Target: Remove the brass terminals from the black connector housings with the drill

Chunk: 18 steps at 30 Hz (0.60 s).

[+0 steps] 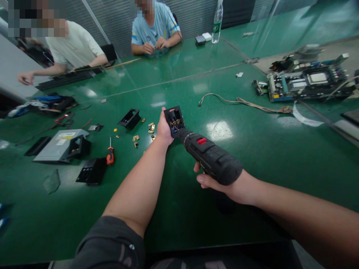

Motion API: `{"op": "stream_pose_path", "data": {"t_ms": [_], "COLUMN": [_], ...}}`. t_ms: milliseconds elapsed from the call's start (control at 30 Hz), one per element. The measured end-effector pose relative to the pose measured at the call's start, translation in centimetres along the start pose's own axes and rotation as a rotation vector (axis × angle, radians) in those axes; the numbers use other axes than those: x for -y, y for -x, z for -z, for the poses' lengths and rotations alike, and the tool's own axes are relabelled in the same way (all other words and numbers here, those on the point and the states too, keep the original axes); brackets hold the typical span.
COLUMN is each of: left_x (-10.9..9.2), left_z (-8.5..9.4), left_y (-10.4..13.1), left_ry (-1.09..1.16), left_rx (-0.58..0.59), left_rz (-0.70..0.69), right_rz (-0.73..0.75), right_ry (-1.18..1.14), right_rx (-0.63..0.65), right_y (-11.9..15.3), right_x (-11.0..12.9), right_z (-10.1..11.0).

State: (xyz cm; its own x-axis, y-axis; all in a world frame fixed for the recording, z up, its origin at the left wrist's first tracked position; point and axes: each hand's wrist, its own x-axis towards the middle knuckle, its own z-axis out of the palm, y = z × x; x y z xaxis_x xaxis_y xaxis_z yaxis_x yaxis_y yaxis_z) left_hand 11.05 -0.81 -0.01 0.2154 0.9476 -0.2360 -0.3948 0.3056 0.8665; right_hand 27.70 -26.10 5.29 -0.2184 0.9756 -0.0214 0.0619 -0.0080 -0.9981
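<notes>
Green tabletop (pixel 179 209) spreads beneath and around both hands, running back past them to where two people sit: one in light blue (pixel 155 28) beyond the left hand, one in a pale shirt (pixel 77 46) farther to its left. The left hand (pixel 164 130) is closed around the left side of a black housing (pixel 179 112), tilted so its open side, with brass-coloured parts inside, shows. The right hand (pixel 232 188) is wrapped around the power drill (pixel 213 155), most of its fingers hidden beneath the body; the chuck points into the housing, but whether the tip touches anything cannot be told. Just left of the left hand lie small brass pieces (pixel 151 129) and, near them, another black housing (pixel 130 119). Farther left are an orange-handled screwdriver (pixel 110 157) and a flat metal box (pixel 56 147). Beyond the right hand stretches a thin cable (pixel 241 100), with a circuit board (pixel 311 84) farther off to the right.
</notes>
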Motion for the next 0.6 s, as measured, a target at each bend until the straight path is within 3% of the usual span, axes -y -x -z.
{"op": "stream_pose_path", "data": {"t_ms": [267,600], "left_x": [-0.1,0.0], "left_z": [-0.1,0.0], "left_y": [-0.1,-0.2], "left_ry": [0.022,0.028], "left_rx": [0.005,0.020], "left_rz": [0.003,0.003], "right_rz": [0.032,0.006], "right_ry": [-0.007,-0.022], "right_rx": [-0.033,0.011], "right_y": [-0.1,0.0], "right_x": [-1.3,-0.1], "right_z": [-0.1,-0.1]}}
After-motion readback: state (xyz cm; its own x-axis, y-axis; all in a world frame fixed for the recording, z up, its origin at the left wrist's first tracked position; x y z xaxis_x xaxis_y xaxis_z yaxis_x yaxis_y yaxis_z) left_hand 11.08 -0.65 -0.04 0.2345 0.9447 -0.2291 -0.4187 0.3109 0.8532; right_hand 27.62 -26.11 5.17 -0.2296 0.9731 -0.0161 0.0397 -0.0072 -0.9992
